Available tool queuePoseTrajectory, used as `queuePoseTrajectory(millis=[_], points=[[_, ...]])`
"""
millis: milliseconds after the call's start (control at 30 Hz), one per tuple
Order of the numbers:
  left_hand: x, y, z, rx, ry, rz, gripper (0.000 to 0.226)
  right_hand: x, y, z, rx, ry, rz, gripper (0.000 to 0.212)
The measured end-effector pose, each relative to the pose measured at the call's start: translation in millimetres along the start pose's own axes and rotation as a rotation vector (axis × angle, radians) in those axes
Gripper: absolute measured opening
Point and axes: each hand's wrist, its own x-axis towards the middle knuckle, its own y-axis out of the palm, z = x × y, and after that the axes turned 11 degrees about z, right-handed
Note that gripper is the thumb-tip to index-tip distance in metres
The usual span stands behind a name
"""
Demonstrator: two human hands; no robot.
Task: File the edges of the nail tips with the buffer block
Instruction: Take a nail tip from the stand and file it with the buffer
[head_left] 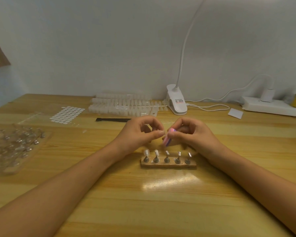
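"Pink block (167, 140), where is it?"

"In the right hand (193, 135), just behind the stand (168, 165) and raised off the counter (161, 202). The fingers (175, 134) are curled round its upper end, thumb on the near face."

"How does it lie?"

"Steeply. Its long axis runs from the right hand's grip down toward the stand's middle pegs, with the lower end leaning a little left."

"And the left hand (140, 134)?"

"Also just behind the stand, over its left end. Thumb and forefinger are pinched together, and their tips sit just beside the block's upper end, to its left. I take it they hold one nail tip, but it's too small and clear to make out."

"So which way does the work lie from the block?"

"Leftward, at the pinch. The block's long side faces it, so I'd judge the stroke runs along that axis across whatever edge pokes out. Touching or just apart, I can't tell."

"Any other nail tips?"

"Two (146, 152) stand on the stand's two leftmost pegs. The other three pegs look bare. The left hand is nearer to those."
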Motion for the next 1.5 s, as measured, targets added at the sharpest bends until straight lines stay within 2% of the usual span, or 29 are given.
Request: queuePoseTrajectory(millis=[100,200,233,333,467,600,700,833,967,1100,1133,1200,1267,1400,1500], points=[[-0.6,1.5,-1.1,0.01,0.006,0.01,0.009,-0.9,-5.0,1.7,0.123,-0.028,-0.139,0.024],[-0.1,0.7,-1.0,-0.001,0.004,-0.001,0.005,-0.7,0.6,0.4,-0.033,0.017,0.028,0.022],[-0.2,0.6,-1.2,0.002,0.004,0.001,0.004,-0.5,1.8,0.6,-0.035,0.012,0.033,0.022],[-0.3,2.1,-2.0,0.016,0.004,0.02,0.006,-0.8,-2.4,2.4,0.111,-0.039,-0.122,0.029],[-0.6,2.1,-2.2,0.005,0.007,0.044,0.006,-0.6,-0.3,2.0,0.03,-0.001,-0.028,0.028],[-0.2,0.7,-0.5,-0.051,0.0,0.028,0.006,0.5,-3.2,0.0,0.09,-0.018,-0.107,0.024],[0.7,0.9,0.9,-0.022,-0.004,0.013,0.005,-0.9,0.2,-0.2,-0.039,-0.002,0.007,0.02],[0.3,2.5,-0.1,0.003,0.01,0.051,0.01,-0.3,-4.5,0.3,0.117,-0.038,-0.132,0.021],[1.3,0.7,2.6,-0.009,-0.01,0.001,0.002,0.5,1.2,-0.6,-0.042,0.007,0.044,0.02],[0.5,2.3,1.8,0.012,0.008,0.054,0.008,-0.4,-5.3,0.9,0.116,-0.028,-0.153,0.028],[0.5,2.0,2.2,0.006,0.007,0.04,0.008,-0.3,-6.7,1.1,0.108,-0.016,-0.147,0.028],[0.8,-0.5,3.3,-0.045,-0.007,0.008,0.004,-0.7,-2.2,1.3,-0.038,0.003,-0.012,0.023],[0.8,-2.3,3.0,-0.043,-0.013,0.035,0.002,-0.4,1.6,1.0,-0.125,-0.014,0.044,0.022],[0.3,-1.7,1.8,-0.029,-0.002,0.071,0.006,-1.1,-5.0,2.4,0.093,-0.007,-0.115,0.031],[1.0,-2.7,3.5,-0.056,-0.004,0.01,0.003,0.1,-1.0,0.1,-0.023,0.015,0.052,0.022]])
